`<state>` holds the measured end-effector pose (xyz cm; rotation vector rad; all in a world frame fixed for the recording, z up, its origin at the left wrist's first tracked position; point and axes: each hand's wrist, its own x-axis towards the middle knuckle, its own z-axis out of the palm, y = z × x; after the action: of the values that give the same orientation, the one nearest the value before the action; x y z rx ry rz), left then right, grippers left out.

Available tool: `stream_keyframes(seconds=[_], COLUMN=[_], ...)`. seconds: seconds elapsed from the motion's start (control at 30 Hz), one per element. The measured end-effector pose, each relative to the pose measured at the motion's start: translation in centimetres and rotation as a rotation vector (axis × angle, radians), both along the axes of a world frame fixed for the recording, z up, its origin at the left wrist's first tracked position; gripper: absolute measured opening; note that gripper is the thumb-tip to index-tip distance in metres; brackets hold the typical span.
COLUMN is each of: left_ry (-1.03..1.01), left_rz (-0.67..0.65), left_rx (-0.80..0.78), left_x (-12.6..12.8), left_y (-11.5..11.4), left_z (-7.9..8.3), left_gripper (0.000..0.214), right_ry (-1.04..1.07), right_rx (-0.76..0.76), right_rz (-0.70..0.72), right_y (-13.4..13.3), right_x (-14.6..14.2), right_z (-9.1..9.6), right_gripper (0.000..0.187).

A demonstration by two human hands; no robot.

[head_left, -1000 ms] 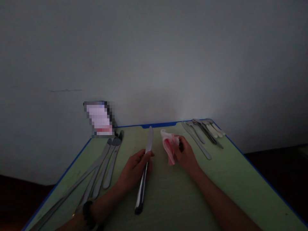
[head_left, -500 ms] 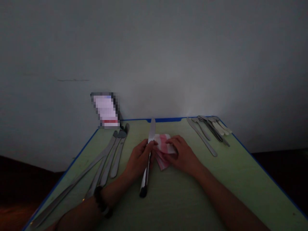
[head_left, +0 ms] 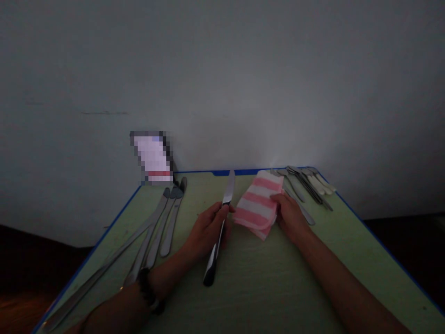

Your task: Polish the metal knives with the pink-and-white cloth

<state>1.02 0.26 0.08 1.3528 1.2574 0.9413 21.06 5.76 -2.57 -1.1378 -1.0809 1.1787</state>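
My left hand [head_left: 210,227] is closed round the middle of a shiny table knife [head_left: 212,264], where handle and blade meet. The blade points away from me toward the wall, and the handle end comes down toward me. To its right, my right hand [head_left: 290,215] grips the right edge of a folded pink-and-white striped cloth [head_left: 260,199]. The cloth is held apart from the blade, its left corner close to my left fingertips. It covers part of another knife [head_left: 306,214] lying behind it.
Several long pieces of cutlery [head_left: 169,236] lie in a row on the left of the green table [head_left: 253,292]. More cutlery [head_left: 306,185], some with white handles, lies at the back right. A blurred, lit phone [head_left: 153,157] leans against the grey wall [head_left: 222,83].
My right hand has drawn the cloth to the right, off the knife, and the cloth now hangs more spread out. The knife's blade has tilted slightly right in my left hand.
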Motion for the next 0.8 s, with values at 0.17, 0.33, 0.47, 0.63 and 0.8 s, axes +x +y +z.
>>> stream_keyframes(seconds=[0.17, 0.33, 0.47, 0.63, 0.8], left_ry=[0.049, 0.116, 0.207, 0.254, 0.173], left_rz=[-0.217, -0.162, -0.154, -0.229, -0.161], left_rx=[0.026, 0.071, 0.137, 0.189, 0.123], left_x=[-0.1, -0.2, -0.2, 0.0, -0.2], left_y=[-0.3, -0.3, -0.4, -0.8, -0.4], left_z=[-0.3, -0.1, -0.2, -0.4, -0.2], left_gripper=[0.016, 0.035, 0.058, 0.054, 0.054], right_ry=[0.465, 0.554, 0.540, 0.542, 0.524], right_rx=[-0.208, -0.222, -0.199, -0.155, -0.105], right_rz=[0.009, 0.077, 0.110, 0.119, 0.166], right_y=[-0.7, -1.3, -1.5, -1.5, -1.4], right_x=[-1.1, -1.9, -2.4, -2.5, -2.3], right_z=[1.1, 1.2, 0.9, 0.8, 0.5], right_gripper=[0.009, 0.015, 0.019, 0.023, 0.028])
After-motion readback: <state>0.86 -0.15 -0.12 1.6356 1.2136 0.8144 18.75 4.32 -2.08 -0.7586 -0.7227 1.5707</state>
